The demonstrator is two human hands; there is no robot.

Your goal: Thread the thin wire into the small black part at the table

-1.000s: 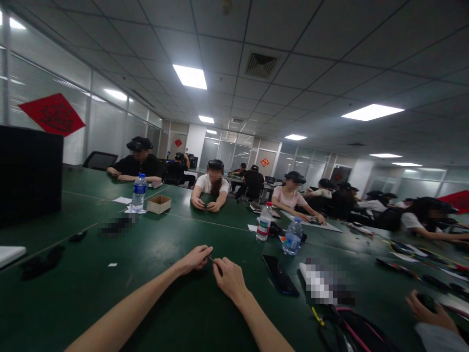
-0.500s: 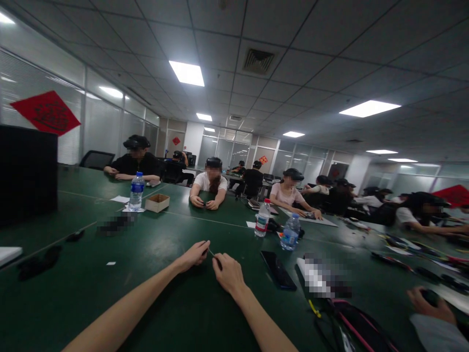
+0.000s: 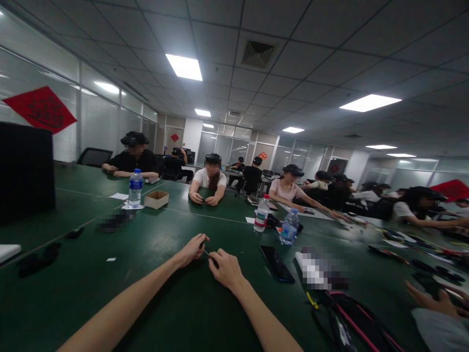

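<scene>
Both my forearms reach out over a dark green table [image 3: 154, 293]. My left hand [image 3: 192, 248] is closed, its fingertips pinching one end of a thin dark piece [image 3: 207, 254]. My right hand [image 3: 226, 269] is closed too, gripping the other end of that piece, which is too small to name. The two hands sit close together, a little above the tabletop.
A black phone [image 3: 276, 264] lies right of my hands, a blurred white item [image 3: 318, 274] beyond it. Two water bottles [image 3: 261, 213] [image 3: 289, 227] stand further back, a third bottle [image 3: 135, 188] and a cardboard box [image 3: 158, 199] far left. Several people sit around the table; another person's hand [image 3: 436, 300] is at right.
My hands have stayed together on the small piece, shifting slightly up in view as my head tilted. A person across the table stretched an arm out to the right.
</scene>
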